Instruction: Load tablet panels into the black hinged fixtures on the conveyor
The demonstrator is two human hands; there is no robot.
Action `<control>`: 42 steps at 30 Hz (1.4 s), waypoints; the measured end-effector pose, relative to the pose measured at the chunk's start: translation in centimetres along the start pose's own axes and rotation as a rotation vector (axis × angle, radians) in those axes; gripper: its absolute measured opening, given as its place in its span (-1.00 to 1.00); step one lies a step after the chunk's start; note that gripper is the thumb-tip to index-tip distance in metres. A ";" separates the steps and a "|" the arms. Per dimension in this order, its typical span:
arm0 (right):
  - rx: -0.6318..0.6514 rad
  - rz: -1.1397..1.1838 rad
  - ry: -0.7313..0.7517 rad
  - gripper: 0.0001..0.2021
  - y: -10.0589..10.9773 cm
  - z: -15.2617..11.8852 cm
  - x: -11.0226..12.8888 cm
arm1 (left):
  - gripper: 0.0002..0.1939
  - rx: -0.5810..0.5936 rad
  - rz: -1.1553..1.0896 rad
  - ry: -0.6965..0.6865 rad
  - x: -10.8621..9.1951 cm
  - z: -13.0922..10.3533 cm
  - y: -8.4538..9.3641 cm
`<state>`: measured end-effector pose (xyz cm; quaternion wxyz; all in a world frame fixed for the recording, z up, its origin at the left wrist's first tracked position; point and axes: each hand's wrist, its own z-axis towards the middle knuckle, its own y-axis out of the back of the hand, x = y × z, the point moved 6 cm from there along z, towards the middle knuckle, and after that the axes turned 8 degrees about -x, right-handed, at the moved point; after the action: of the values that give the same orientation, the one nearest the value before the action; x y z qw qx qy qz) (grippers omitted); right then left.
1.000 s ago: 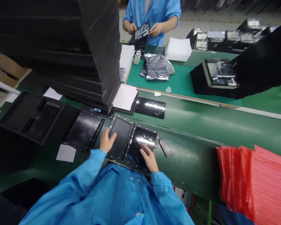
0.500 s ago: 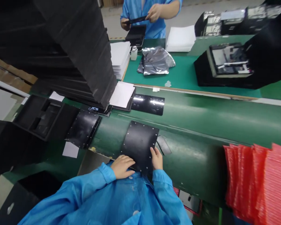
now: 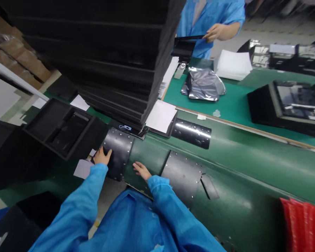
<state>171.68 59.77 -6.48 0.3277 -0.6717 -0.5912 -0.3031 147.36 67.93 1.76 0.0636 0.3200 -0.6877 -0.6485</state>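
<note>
My left hand (image 3: 102,156) rests on the left edge of a black plate with small holes (image 3: 118,148), its thumb and fingers apart. Over the green bench surface (image 3: 149,154), just right of that plate, my right hand (image 3: 142,170) is held with its fingers extended, touching neither plate. A second black plate with holes along its edges (image 3: 182,175) lies flat to the right of my right hand. Against its right side is a small thin dark piece (image 3: 209,186). White paper (image 3: 83,169) lies below and left of my left hand.
A tall stack of black foam trays (image 3: 107,63) rises at the upper left. An open black foam tray (image 3: 65,129) stands left. Red bubble bags (image 3: 304,224) are at the right edge. Across the bench, a person's hand (image 3: 214,32) holds a dark flat object near silver bags (image 3: 204,84).
Both my hands have left the right-hand plate and moved left. My left hand now touches the other plate. The view has turned left.
</note>
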 end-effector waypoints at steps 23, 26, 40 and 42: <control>-0.991 -0.579 0.318 -0.24 32.9 -12.8 -7.7 | -0.39 0.552 -0.143 -0.766 -20.2 -29.7 -14.3; -0.911 -0.713 0.372 -0.42 33.8 -11.1 -8.4 | -0.07 0.575 0.246 -0.873 -20.1 -34.5 -16.9; -0.019 -1.318 0.767 -0.44 31.5 -10.5 -4.7 | 0.16 0.436 0.405 -0.865 -20.3 -37.6 -19.2; -0.066 -1.335 0.773 -0.47 32.6 -10.3 -4.1 | 0.14 0.442 0.348 -0.773 -20.6 -37.7 -18.0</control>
<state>203.36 46.28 -6.17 0.2385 -0.0288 -0.7054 -0.6668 188.91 47.42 -2.60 -0.1591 -0.0587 -0.8258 -0.5379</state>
